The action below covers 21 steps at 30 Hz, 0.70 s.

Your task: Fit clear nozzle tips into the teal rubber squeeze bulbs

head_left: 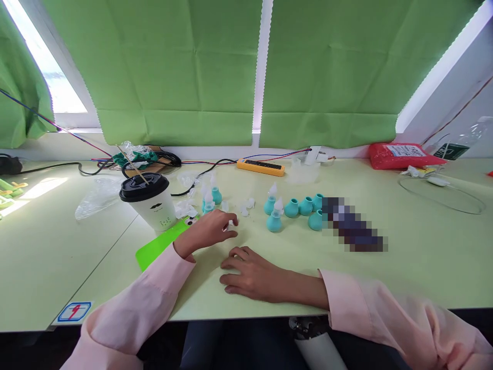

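Observation:
My left hand [211, 229] is over the table beside the small white translucent pieces [246, 206], its thumb and forefinger curved and apart; whether a small piece sits under the fingers is hard to make out. My right hand [252, 275] rests on the tabletop nearer the front edge, fingers spread and holding nothing. Behind my left hand stand teal bulbs with clear pointed tips [216, 195]. Two more tipped bulbs [273, 221] are right of centre. Several teal bulbs without tips [306, 206] stand farther right, next to a pixelated dark patch.
A paper cup with black lid [154, 205] stands at left, by a bright green flat sheet [157, 251]. Toward the back lie an orange power strip [261, 167], cables, plastic bags [98, 198] and a red package [404, 156]. A clear bottle [462, 141] is at far right.

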Motion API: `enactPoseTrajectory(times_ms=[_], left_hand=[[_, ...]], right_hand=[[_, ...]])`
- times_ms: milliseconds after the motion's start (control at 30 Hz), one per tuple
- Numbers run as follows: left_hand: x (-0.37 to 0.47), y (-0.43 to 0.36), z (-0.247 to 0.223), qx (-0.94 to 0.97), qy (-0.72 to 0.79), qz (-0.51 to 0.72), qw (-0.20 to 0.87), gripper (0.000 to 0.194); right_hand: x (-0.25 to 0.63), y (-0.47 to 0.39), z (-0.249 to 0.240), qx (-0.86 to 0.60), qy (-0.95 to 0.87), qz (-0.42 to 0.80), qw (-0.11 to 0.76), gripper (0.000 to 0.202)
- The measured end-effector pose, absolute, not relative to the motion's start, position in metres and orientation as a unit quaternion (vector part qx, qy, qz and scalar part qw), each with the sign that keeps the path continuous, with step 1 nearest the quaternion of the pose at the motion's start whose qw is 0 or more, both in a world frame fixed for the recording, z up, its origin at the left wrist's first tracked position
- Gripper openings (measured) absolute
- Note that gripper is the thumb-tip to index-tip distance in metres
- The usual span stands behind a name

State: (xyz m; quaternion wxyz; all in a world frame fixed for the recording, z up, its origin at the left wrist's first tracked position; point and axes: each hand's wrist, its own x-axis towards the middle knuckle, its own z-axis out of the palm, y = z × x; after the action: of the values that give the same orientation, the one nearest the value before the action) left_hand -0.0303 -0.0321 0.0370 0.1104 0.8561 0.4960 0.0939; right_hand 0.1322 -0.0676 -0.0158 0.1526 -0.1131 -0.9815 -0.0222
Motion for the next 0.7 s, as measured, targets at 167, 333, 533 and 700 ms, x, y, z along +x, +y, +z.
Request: enactPoseTrajectory(times_ms=[167,333,533,700], left_hand=[[-0.013,-0.029,0.022,0.772,0.481,0.258,0.326,0.034],[-0.005,-0.033,0.007,0.652,0.466,0.257,0.541,0.033],[0.007,-0.049,0.013,0.593,0.423,0.244,0.64,0.031],[0.013,-0.054,0.01,0.621,0.396,0.254,0.627,0.028]], right_hand=[[0.135,-0.062,-0.019,-0.129,-0.974,0.032,0.186,0.023],[0.154,-0.058,-0.012,-0.192,-0.905,0.194,0.325,0.017],[0.174,-0.052,-0.009,-0.336,-0.702,0.495,0.386,0.019],[0.172,-0.049,-0.01,-0.324,-0.615,0.597,0.4,0.023]])
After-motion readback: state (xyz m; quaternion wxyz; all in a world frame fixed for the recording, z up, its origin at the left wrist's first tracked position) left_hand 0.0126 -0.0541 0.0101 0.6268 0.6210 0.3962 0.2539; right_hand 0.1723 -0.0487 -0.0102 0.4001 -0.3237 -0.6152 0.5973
